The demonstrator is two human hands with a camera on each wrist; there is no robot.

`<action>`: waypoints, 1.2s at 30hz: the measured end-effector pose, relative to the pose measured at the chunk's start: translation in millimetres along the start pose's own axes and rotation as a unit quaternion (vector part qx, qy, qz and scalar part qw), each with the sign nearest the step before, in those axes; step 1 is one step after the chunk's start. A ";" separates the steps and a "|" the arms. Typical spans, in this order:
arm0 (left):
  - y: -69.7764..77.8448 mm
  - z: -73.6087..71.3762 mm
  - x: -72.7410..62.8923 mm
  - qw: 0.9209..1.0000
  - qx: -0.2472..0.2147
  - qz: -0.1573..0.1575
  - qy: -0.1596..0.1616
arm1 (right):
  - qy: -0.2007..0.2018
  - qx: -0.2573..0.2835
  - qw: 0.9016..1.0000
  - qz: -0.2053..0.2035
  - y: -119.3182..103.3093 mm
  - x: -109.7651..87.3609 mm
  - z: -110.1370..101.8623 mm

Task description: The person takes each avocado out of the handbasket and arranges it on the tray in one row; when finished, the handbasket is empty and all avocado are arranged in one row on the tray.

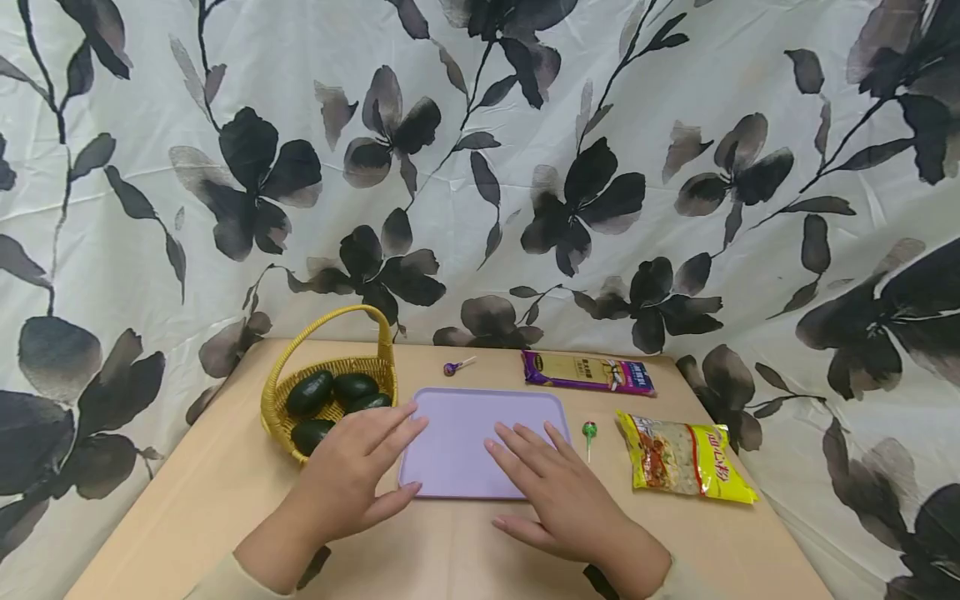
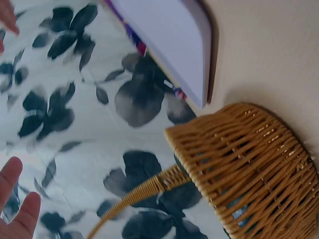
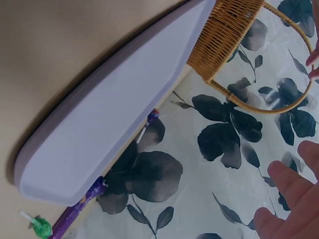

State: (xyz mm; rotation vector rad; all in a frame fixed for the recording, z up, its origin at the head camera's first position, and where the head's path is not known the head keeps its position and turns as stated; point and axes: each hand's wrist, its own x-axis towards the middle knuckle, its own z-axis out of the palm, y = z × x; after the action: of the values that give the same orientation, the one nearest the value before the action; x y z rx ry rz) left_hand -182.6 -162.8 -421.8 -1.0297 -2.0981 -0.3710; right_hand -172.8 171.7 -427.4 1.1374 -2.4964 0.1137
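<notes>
The left hand and right hand are apart, fingers extended, raised above the table. The lavender tray lies flat between them at mid-table; bare table runs from its near edge toward the wearer. The basket of avocados stands just beside the tray's left edge. The green lollipop lies near the right edge, the yellow packet farther right. The purple lollipop and purple packet lie beyond the far edge.
</notes>
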 end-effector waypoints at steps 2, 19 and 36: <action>-2.8 -3.7 0.6 1.000 -0.002 -0.014 0.025 | 0.008 0.019 1.000 0.004 -0.9 3.2 0.6; -29.5 -14.6 1.0 0.982 0.034 -0.106 0.154 | 0.023 0.121 0.991 0.057 -2.6 19.4 8.6; -50.1 -30.1 -14.3 0.969 0.068 -0.150 0.186 | 0.034 0.213 0.974 0.075 -5.0 37.1 18.8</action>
State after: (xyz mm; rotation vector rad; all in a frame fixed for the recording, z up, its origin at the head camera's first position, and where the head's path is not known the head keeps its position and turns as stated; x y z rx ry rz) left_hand -200.5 -218.8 -408.8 -0.5139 -1.9034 -0.5175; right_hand -197.0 137.7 -430.8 1.0725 -2.5614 0.7495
